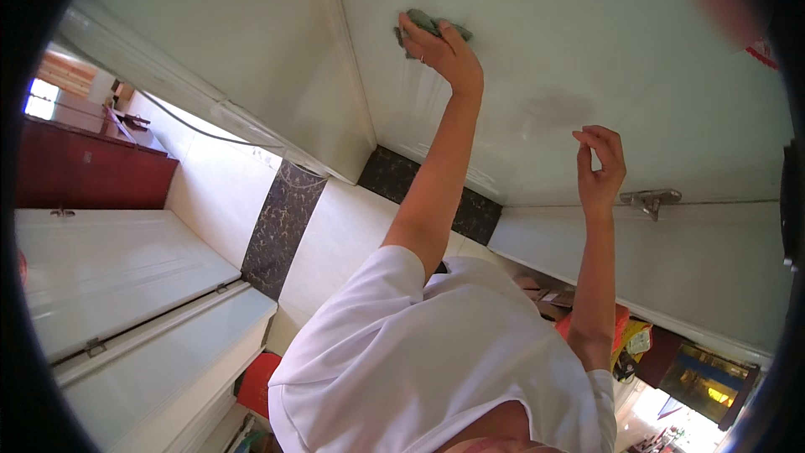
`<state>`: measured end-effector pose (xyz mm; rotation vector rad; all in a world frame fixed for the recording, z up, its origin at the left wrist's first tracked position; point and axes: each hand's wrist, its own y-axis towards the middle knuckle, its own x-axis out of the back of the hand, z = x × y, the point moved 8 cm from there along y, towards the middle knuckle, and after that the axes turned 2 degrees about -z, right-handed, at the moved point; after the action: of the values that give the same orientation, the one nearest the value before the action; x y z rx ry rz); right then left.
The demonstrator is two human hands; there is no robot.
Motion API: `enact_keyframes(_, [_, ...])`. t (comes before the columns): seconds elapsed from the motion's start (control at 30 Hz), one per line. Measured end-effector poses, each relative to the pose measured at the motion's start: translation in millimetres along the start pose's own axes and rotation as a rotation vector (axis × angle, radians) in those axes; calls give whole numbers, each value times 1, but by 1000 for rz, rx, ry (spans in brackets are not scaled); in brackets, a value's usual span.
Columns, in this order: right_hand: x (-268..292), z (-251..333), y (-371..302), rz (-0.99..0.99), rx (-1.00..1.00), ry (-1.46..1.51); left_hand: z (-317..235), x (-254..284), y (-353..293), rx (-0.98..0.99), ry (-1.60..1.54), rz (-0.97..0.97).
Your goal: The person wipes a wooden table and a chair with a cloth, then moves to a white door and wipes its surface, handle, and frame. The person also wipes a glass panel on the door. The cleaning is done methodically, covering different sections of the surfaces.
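A crumpled grey-green cloth (pixel 438 23) is pressed against a large, glossy, pale panel (pixel 537 42) in front of me. My left hand (pixel 444 49) is closed over it, arm stretched up and forward; faint streaks show on the panel below the cloth. Bent at the elbow, my right hand (pixel 602 164) is raised to the right, apart from the cloth. Its fingers curl toward the thumb in a loose pinch, and nothing shows between them. A metal hinge (pixel 650 200) is close by that hand, on the panel's lower edge.
Another pale panel (pixel 243 50) meets this one on the left, with a dark cable (pixel 210 132) along its edge. White cabinet doors (pixel 126 277) stand at lower left near a dark red cabinet (pixel 92 168). Cluttered shelves lie at lower right. Dark bands (pixel 289 218) cross the white tiles.
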<state>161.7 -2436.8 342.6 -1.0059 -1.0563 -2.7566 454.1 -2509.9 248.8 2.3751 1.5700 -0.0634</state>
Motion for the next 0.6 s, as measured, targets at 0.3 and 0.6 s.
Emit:
enact_keyframes(0.3, [-28,19,17,13,64,74,180,40,36,743,78,-304])
enact_keyframes(0.6, [-51,40,37,27,95,132,-6,-2,54,-75,154,-116])
